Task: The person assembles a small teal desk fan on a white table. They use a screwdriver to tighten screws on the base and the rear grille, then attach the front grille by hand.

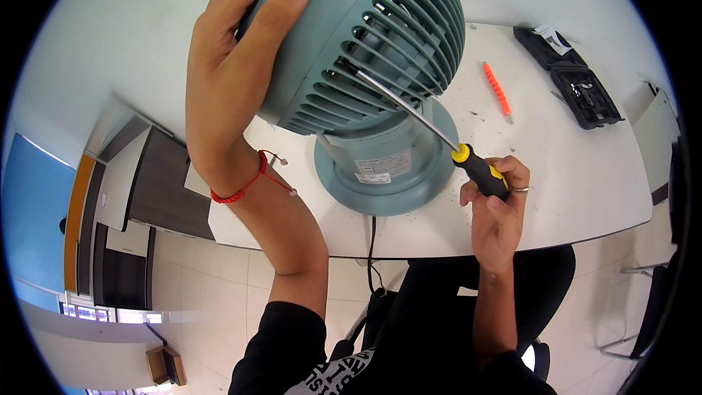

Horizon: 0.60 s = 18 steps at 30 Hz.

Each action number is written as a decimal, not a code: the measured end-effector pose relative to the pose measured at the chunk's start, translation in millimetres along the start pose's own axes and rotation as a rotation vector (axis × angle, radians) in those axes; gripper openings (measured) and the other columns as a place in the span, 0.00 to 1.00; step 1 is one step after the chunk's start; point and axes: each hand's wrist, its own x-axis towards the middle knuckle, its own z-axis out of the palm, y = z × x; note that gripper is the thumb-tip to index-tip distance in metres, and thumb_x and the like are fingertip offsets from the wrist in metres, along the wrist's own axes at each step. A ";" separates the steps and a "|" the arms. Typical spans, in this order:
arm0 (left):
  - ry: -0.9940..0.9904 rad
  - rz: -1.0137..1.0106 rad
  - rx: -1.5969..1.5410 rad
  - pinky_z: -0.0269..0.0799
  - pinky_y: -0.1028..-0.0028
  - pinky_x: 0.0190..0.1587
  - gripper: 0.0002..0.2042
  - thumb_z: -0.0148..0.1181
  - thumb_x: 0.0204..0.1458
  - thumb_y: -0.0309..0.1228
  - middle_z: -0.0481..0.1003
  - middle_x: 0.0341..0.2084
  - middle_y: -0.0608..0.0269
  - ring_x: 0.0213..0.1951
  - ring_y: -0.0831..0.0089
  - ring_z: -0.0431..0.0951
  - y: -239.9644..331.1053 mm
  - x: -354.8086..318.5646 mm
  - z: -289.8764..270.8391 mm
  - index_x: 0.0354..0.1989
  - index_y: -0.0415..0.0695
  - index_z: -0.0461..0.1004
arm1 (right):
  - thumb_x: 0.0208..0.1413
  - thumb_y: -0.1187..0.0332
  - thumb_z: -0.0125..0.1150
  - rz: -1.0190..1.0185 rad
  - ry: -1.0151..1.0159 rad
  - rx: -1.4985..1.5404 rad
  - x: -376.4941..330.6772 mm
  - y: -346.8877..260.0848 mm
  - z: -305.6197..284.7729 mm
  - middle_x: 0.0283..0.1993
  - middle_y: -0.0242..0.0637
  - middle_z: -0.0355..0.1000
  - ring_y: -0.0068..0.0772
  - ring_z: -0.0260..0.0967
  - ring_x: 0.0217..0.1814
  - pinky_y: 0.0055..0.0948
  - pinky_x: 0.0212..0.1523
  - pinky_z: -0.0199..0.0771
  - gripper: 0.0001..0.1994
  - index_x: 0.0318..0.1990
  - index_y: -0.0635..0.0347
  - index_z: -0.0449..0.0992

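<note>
Head view, looking down: round grey-green plastic desk fan with a slatted rear grille (365, 51) stands on its circular base on a white rectangular table (570, 168), near the front edge, directly ahead of the person. A paper label is stuck on the fan's neck just above the base. A black cable hangs from the base over the table edge.

Left hand (234, 66): fingers spread and wrapped over the left side of the fan housing, thumb flat on the shell, palm pressed against it. A red braided cord bracelet (245, 184) circles that wrist.

Right hand (497, 201): fingers closed around the black and yellow handle of a long steel-shafted screwdriver (439, 135). The shaft runs up and left from the handle, and its tip sits in between the grille slats. A ring shows on one finger of this hand.

Farther back on the table, well apart from the fan: an orange ribbed tool handle (496, 88) lying loose, and an open black plastic tool case (570, 77) near the far right corner. Small dark specks are scattered on the tabletop nearby.
</note>
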 end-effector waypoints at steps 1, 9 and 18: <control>0.000 0.000 0.002 0.59 0.68 0.64 0.24 0.54 0.63 0.36 0.70 0.59 0.47 0.61 0.62 0.68 -0.1 0.1 0.1 0.63 0.33 0.70 | 0.58 0.67 0.59 -0.003 -0.001 -0.013 0.0 -0.9 -1.2 0.50 0.39 0.62 0.29 0.66 0.40 0.32 0.45 0.69 0.22 0.58 0.58 0.62; -0.013 0.003 0.011 0.59 0.68 0.64 0.24 0.54 0.64 0.37 0.70 0.59 0.47 0.61 0.63 0.69 -1.1 0.0 -0.5 0.64 0.33 0.69 | 0.59 0.64 0.59 0.025 0.011 -0.052 -2.1 -7.0 1.9 0.42 0.37 0.65 0.27 0.66 0.38 0.30 0.44 0.68 0.22 0.58 0.60 0.62; 0.020 0.033 0.111 0.60 0.68 0.64 0.24 0.53 0.64 0.36 0.70 0.59 0.46 0.61 0.62 0.69 -17.4 4.4 -4.0 0.64 0.32 0.69 | 0.59 0.64 0.57 0.063 0.020 -0.046 -5.1 -12.5 6.5 0.38 0.38 0.66 0.27 0.65 0.36 0.30 0.43 0.67 0.21 0.57 0.60 0.62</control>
